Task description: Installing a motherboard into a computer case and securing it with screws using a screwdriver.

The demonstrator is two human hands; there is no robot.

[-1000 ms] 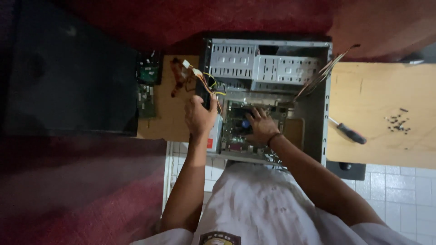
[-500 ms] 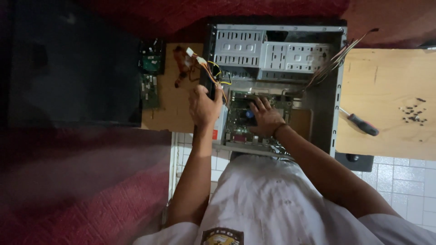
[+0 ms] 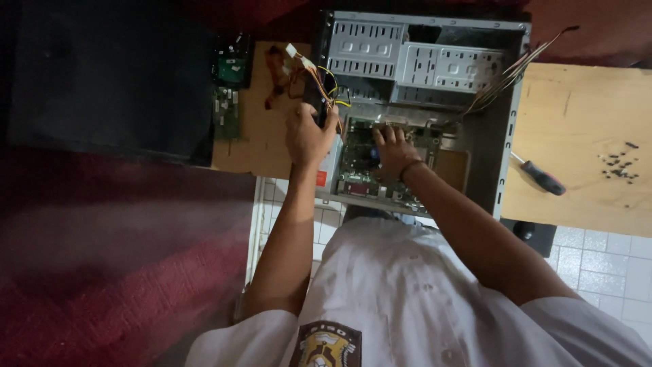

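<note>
We see the open PC case (image 3: 499,136) lying on its side on a wooden board (image 3: 584,122), w/ the motherboard (image 3: 360,163) exposed inside. Left hand (image 3: 307,136) is closed round the black power supply (image 3: 319,109) at the case's left edge, coloured cable bundle (image 3: 319,75) above it. Right hand (image 3: 392,151) rests flat, fingers spread, on the motherboard. Screwdriver (image 3: 540,178) and loose screws (image 3: 618,163) lie to the right, well apart.

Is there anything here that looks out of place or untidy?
Yes. Small dark screws lie scattered loose on the wooden board right of the open computer case, and a bundle of thin wires hangs out over its edge.
</note>
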